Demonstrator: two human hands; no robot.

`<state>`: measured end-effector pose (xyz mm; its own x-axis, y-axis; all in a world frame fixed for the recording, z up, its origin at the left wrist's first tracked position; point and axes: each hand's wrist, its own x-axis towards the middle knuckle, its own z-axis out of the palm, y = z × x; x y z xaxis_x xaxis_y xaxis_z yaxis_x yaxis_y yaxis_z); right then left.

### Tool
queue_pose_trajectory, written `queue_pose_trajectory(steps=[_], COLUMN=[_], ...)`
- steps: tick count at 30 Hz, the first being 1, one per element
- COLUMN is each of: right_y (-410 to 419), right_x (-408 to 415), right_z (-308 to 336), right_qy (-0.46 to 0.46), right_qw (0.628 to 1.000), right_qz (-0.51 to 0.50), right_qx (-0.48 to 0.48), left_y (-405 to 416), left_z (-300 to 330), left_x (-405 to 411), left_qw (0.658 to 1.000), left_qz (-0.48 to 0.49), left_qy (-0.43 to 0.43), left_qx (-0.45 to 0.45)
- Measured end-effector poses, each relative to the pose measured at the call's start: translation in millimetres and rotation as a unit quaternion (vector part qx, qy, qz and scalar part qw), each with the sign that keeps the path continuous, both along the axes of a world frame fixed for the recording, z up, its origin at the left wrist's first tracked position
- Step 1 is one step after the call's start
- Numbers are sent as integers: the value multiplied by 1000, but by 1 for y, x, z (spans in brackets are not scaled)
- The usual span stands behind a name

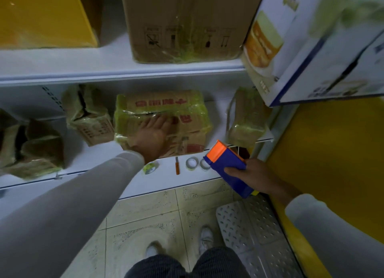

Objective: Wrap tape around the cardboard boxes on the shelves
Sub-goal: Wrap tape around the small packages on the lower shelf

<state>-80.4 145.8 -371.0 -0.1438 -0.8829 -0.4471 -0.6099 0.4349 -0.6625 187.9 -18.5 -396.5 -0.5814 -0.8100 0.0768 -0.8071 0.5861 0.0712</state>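
Glossy yellow-green film is wrinkling over the brown cardboard box with red print; the smooth white metal shelf and blue-and-orange plastic tape dispenser are looking matt.

Four black handling pictograms are printed on the front of the brown carton on the upper shelf; their meaning cannot be made out. Red characters are printed on the tape-wrapped box on the lower shelf, too blurred to be read. Blue lettering on the white carton is likewise illegible.
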Motion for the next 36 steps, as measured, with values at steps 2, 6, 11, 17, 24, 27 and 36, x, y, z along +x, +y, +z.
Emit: queue_pose_trajectory(steps=[2,6,11,17,24,27,36], right_y=[-2,-2,0,-7,-17,-22,-32], right_x=[0,-5,-8,1,14,17,45], right_z=[-1,-2,3,11,3,1,11], right_qy=[1,-21,-10,-34,-52,-56,-68], right_qw=[1000,1000,1000,997,995,995,991], right_qz=[10,2,15,55,81,82,112], right_qx=[-2,-8,-21,-33,-27,-12,9], left_y=[-4,-14,-24,-40,17,17,12], left_z=[-6,-12,-13,-7,4,-8,5], left_x=[-28,-32,-1,51,13,17,59], left_qw=[999,994,988,995,997,996,985], left_qz=[17,19,-107,-83,-17,-28,-1], left_qy=[-26,-99,-110,-43,58,-29,59], left_qx=[41,50,35,21,57,74,160])
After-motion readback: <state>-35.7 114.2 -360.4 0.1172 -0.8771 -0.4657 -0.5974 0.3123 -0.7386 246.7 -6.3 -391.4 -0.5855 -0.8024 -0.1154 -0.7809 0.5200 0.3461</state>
